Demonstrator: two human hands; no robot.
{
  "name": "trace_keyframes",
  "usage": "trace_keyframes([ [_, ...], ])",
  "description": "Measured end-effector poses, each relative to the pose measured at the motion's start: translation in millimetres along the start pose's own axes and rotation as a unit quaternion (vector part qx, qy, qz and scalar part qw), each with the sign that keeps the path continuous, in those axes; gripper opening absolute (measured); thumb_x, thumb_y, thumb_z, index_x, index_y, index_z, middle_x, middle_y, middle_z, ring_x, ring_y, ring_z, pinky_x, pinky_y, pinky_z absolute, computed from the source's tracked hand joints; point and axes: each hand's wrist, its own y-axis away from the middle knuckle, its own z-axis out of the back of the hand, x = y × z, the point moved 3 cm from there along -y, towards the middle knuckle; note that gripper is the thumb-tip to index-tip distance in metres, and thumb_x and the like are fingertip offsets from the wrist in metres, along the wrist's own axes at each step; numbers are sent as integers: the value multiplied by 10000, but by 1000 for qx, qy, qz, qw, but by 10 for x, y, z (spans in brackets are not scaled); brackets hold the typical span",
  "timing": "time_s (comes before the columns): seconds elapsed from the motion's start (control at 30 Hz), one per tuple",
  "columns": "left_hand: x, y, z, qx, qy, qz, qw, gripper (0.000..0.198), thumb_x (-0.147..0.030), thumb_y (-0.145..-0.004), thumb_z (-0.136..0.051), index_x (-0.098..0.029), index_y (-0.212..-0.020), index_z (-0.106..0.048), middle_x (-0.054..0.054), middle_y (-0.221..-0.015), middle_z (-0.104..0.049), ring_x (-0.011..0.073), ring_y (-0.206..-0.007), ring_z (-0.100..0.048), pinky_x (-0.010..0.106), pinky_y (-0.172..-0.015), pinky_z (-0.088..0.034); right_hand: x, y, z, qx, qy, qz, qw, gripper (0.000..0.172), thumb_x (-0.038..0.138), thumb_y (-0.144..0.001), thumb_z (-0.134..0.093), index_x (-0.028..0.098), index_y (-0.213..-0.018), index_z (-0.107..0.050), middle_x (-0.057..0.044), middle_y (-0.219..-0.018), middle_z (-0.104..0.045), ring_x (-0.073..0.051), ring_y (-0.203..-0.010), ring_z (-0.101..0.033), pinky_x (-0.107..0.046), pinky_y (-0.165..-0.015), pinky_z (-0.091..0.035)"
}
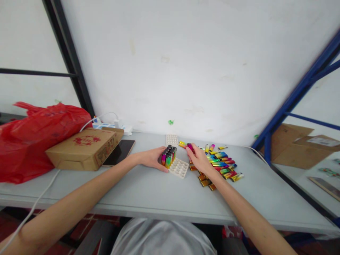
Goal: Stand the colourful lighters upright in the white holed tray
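Observation:
A white tray (180, 168) with rows of small pockets lies on the table in front of me. Several lighters (169, 156) with black tops and shiny rainbow bodies stand upright in its left part. My left hand (154, 158) curves round that end, thumb along the near edge and fingers at the far side, steadying the tray. To the right, my right hand (198, 157) pinches a purple-red lighter (190, 146). Under and beside that hand spreads a loose pile of lighters (221, 164), lying flat in gold, blue, green and red; the hand hides part of it.
Another white pocketed tray (172, 140) lies near the wall. At left are a cardboard box (85, 145), a dark tablet-like slab (120, 152), a red plastic bag (39, 138) and a white cable (39, 198). A blue metal frame (300, 88) rises at right.

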Motion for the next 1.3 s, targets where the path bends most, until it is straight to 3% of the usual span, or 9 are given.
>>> trace_keyframes([
  [0.07,13,-3,-4,-2,-4,-1,1000,1023,-620,-717,-916,-173,-1522,-469,140,-1541,-582,351,-1386,-579,443,-1221,-430,19,-6,-31,11,-3,29,1000,358,505,-1102,-407,230,-944,-573,-25,-821,-665,-201,-757,-624,-308,-711,-467],
  [0.13,26,-6,-5,-4,-9,-4,1000,1018,-623,-712,-920,-174,-1515,-484,141,-1530,-589,354,-1375,-588,444,-1219,-434,53,-14,-51,3,24,66,998,394,522,-1094,-445,226,-867,-574,-62,-907,-671,-211,-843,-635,-318,-768,-495],
  [0.2,31,-9,-4,-5,-12,-12,1000,997,-621,-719,-918,-181,-1509,-498,139,-1515,-600,352,-1366,-597,445,-1215,-441,84,-18,-62,-7,67,88,994,433,530,-1080,-493,230,-772,-540,-61,-868,-656,-212,-828,-621,-320,-773,-490],
  [0.33,32,-12,-5,1,-5,-13,1000,994,-593,-723,-923,-179,-1517,-493,144,-1520,-589,350,-1383,-583,463,-1237,-418,94,-15,-55,-2,90,55,994,399,465,-1082,-518,230,-762,-553,-17,-704,-664,-193,-662,-613,-303,-676,-441],
  [0.47,31,-13,-11,3,4,-15,1000,1014,-585,-721,-927,-182,-1535,-476,142,-1541,-573,346,-1396,-573,458,-1247,-407,94,-7,-39,-18,51,37,998,359,436,-1092,-528,218,-818,-610,-36,-790,-766,-211,-734,-714,-298,-705,-467],
  [0.53,37,-13,-13,-3,1,-20,1000,1009,-598,-724,-922,-191,-1535,-483,133,-1530,-586,342,-1383,-585,450,-1234,-423,90,-13,-74,3,44,40,998,336,416,-1092,-543,216,-833,-624,-35,-800,-779,-209,-739,-728,-296,-715,-483],
  [0.7,33,-15,-11,-7,-4,-21,1000,1013,-600,-706,-930,-199,-1531,-498,127,-1515,-600,345,-1372,-594,445,-1225,-439,32,-52,-183,65,78,51,993,326,344,-1085,-577,224,-783,-601,-30,-728,-753,-203,-684,-708,-295,-694,-498],
  [1.17,-10,-3,6,4,-4,-6,1000,957,-582,-726,-924,-204,-1502,-511,125,-1491,-615,341,-1365,-599,452,-1218,-453,78,-97,-304,86,233,81,965,189,318,-1070,-612,190,-937,-650,-75,-825,-732,-230,-720,-674,-314,-647,-458],
  [1.3,-41,7,19,8,8,9,1000,973,-551,-721,-931,-198,-1514,-492,131,-1530,-588,353,-1383,-584,478,-1233,-435,84,-71,-300,93,197,73,973,285,371,-1069,-628,206,-837,-641,-24,-712,-659,-192,-626,-594,-291,-604,-399],
])
